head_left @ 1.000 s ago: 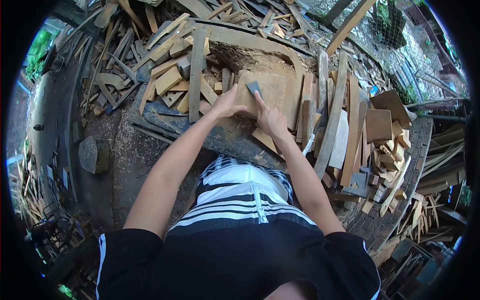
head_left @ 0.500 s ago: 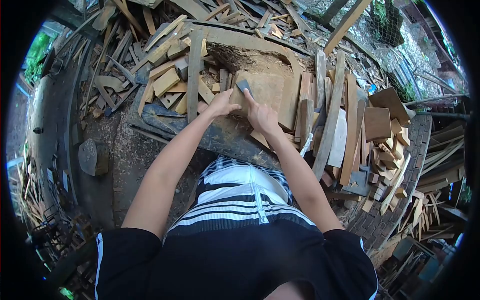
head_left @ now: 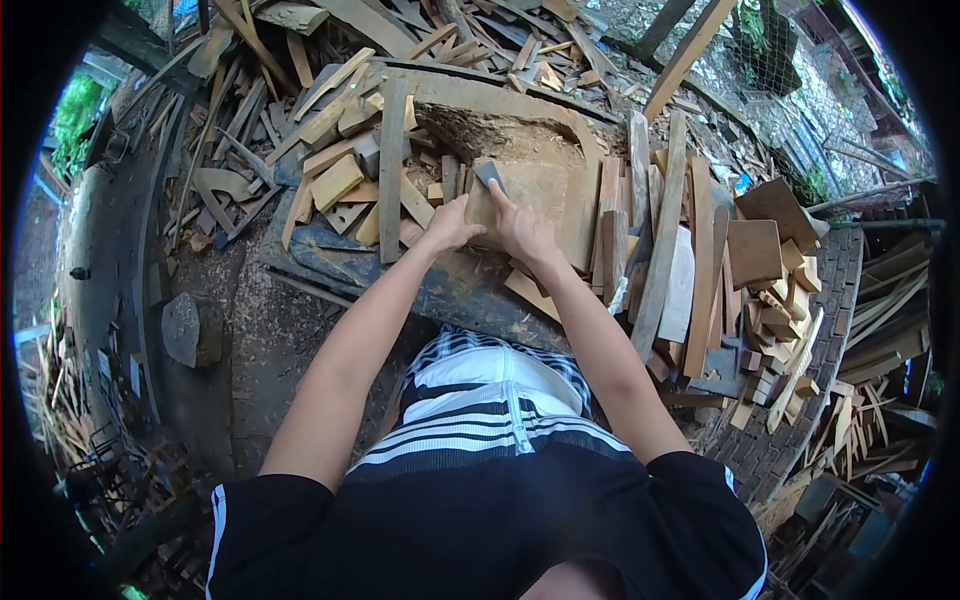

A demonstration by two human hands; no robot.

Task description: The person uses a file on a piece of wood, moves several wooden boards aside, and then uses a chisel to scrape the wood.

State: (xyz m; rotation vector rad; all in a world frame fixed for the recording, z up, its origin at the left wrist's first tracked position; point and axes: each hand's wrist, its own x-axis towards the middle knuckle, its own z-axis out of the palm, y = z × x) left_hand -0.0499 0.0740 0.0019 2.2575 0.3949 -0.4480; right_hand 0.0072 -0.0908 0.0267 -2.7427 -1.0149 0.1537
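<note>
A pale wooden board [head_left: 545, 192] lies on the cluttered workbench [head_left: 440, 290]. My left hand [head_left: 452, 226] grips the board's left edge, thumb toward the near side and fingers partly hidden. On the board's upper left rests a small dark grey flat piece [head_left: 488, 173], which may be sandpaper or a blade. The extended index finger of my right hand [head_left: 524, 234] presses on its near end; the other fingers are curled beneath the hand and mostly hidden.
Wood offcuts [head_left: 337, 182] crowd the bench's left side. Upright planks [head_left: 662, 235] lean along the right, beside stacked blocks [head_left: 775, 310]. Behind the board is a rough, hollowed log surface [head_left: 500, 130]. A stump [head_left: 192, 330] stands on the floor at left.
The view has shifted slightly. My right hand and the dark grey piece stay at the board's upper left, with little visible movement. My left hand keeps its place at the edge.
</note>
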